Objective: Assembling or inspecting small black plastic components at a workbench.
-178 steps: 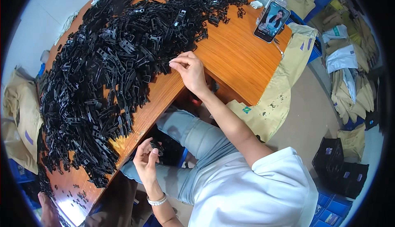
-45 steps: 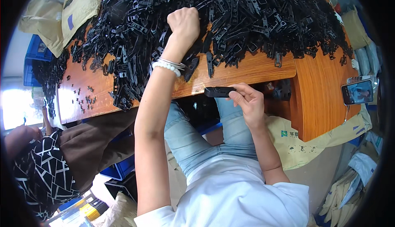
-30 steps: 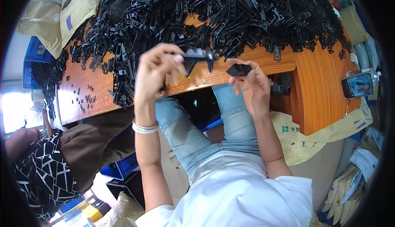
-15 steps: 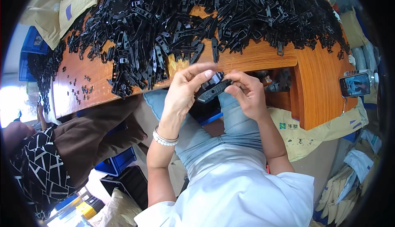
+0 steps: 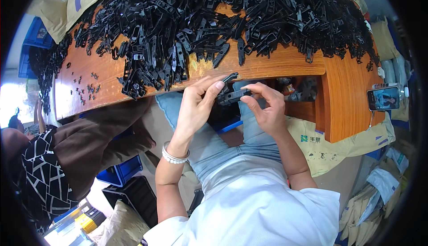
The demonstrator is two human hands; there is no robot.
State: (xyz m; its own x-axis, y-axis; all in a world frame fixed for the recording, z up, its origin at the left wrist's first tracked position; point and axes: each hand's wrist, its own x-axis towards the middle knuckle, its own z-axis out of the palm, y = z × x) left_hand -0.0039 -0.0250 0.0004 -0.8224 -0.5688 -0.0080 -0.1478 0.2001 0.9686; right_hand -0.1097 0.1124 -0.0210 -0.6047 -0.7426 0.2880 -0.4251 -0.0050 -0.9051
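Observation:
Above my lap, just off the table's front edge, both hands work on black plastic parts. My left hand (image 5: 198,101), with white beaded bracelets at the wrist, pinches a narrow black plastic piece (image 5: 230,77) between thumb and fingers. Between thumb and forefinger, my right hand (image 5: 270,108) grips the end of a longer black plastic part (image 5: 236,95) with ridges along it. The two pieces lie close together; whether they are joined I cannot tell. On the brown wooden table (image 5: 276,63) ahead spreads a big heap of similar black parts (image 5: 169,18).
Tiny dark pieces (image 5: 91,90) lie scattered on the table's left. Below the tabletop at right is an open drawer space (image 5: 301,108) with small things inside. A phone (image 5: 383,98) stands at the right edge. Another person's brown-clad legs (image 5: 102,130) are to my left, near a blue crate (image 5: 120,170).
The black part has turned to lie more level between my hands. The narrow piece in my left hand now points up and to the right. My right hand has shifted slightly downward.

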